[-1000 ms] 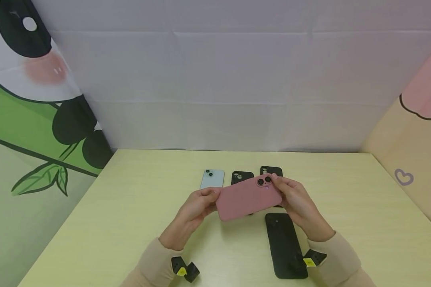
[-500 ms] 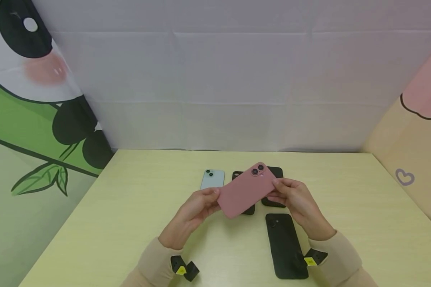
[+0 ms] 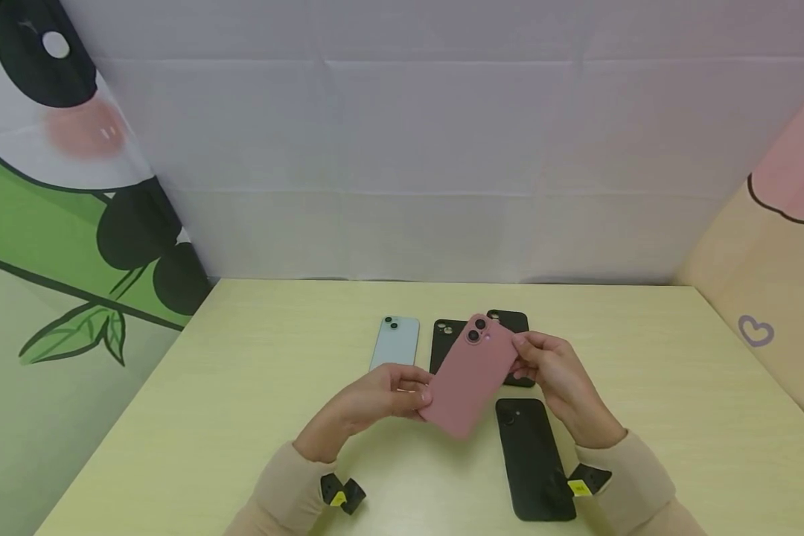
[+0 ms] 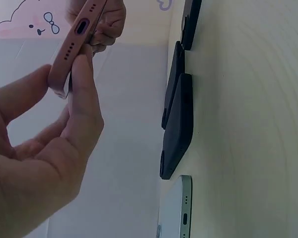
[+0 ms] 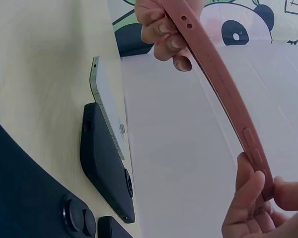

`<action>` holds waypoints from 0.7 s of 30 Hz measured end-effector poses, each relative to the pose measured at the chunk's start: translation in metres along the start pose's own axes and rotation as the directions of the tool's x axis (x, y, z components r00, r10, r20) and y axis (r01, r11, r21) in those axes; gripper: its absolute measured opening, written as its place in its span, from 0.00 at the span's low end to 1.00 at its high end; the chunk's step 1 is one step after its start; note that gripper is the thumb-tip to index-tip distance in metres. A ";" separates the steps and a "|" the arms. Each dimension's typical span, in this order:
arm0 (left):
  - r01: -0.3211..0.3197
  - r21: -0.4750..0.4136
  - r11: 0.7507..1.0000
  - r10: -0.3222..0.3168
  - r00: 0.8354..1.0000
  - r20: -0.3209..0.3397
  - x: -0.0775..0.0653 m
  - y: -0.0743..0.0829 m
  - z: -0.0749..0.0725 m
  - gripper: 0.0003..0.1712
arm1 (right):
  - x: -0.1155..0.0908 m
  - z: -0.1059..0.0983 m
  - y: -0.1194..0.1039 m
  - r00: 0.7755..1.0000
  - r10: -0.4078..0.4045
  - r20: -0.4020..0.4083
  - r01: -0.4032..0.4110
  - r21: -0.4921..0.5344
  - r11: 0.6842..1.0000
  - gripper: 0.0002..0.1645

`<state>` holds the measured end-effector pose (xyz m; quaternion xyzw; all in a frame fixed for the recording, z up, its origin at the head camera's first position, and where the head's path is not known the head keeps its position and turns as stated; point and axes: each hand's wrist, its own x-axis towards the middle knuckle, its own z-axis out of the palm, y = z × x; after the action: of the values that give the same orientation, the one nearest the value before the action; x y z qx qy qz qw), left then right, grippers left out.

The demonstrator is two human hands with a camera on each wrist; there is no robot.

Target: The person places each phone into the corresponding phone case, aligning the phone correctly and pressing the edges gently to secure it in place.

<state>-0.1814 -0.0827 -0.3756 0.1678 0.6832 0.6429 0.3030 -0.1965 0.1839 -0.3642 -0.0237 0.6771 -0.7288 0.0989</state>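
A phone in a pink case (image 3: 467,376) is held above the table, its back and two camera lenses turned up in the head view. My left hand (image 3: 383,398) pinches its lower left end between thumb and fingers. At the upper right edge, near the lenses, my right hand (image 3: 554,376) grips it. In the left wrist view, the case's bottom edge (image 4: 69,52) shows a port opening and small holes. The right wrist view shows the long side of the pink case (image 5: 228,99) with raised buttons near my right fingertips.
On the pale wooden table (image 3: 254,387), a light blue phone (image 3: 397,342) lies behind my left hand. Two black-cased phones (image 3: 445,344) lie beside it, partly covered by the pink case. A larger black phone (image 3: 532,461) lies near my right wrist.
The pink-cased phone has turned from nearly sideways to a steep slant, its lens end at the top. My left hand has moved lower and altered its pinch; my right hand stays about in place.
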 end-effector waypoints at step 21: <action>-0.011 -0.058 0.998 -0.005 0.962 -0.272 0.003 -0.001 0.020 0.18 | 0.003 0.006 0.007 0.945 0.046 0.324 -0.004 -0.131 0.991 0.24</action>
<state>-0.1709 -0.0654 -0.3769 0.0701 0.6988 0.6801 0.2103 -0.1971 0.1769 -0.3707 -0.1417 0.6971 -0.6685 0.2171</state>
